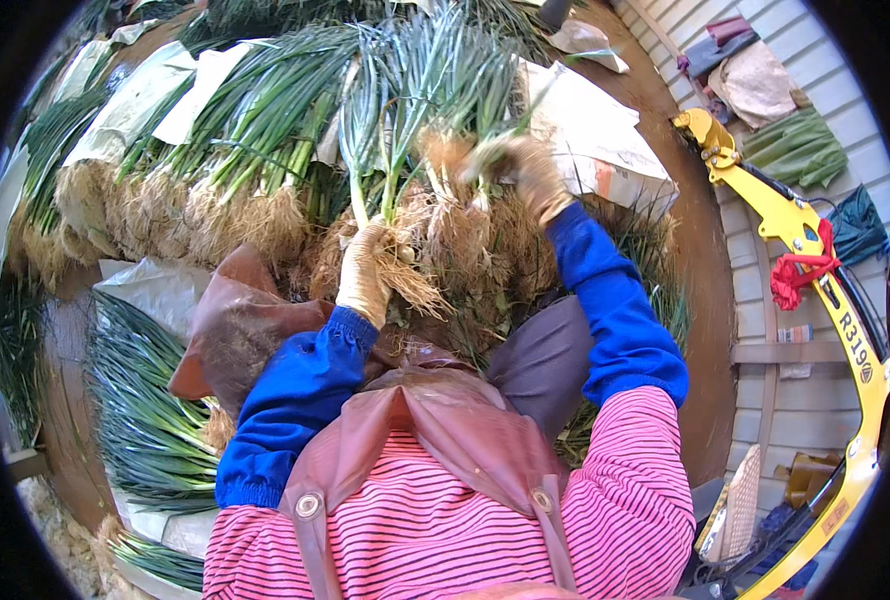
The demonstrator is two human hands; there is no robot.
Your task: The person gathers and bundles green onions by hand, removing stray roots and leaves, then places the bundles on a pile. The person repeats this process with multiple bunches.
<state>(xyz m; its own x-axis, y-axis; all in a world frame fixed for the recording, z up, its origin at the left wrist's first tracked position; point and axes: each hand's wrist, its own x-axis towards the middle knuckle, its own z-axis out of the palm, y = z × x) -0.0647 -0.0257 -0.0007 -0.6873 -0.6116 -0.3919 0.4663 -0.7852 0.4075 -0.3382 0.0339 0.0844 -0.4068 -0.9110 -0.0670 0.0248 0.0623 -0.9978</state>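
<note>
My left hand [365,279], in a tan glove, grips a few green onions [359,196] low on their pale stems. Their long leaves point away from me, and a tuft of roots [413,286] sticks out below the fingers. My right hand [531,174], also gloved, is blurred by motion beside the root ends of other onions [445,184]. Something greenish shows at its fingertips, but whether it is held is unclear. Straight before me, tangled roots and loose debris [512,255] lie below both hands.
Bundled onions [265,127] run along the far side, roots towards me, partly under pale sheets [134,97]. A white sack [587,135] lies right of them. More onions [149,397] rest at my left. A yellow machine arm [805,225] stands by the right wall.
</note>
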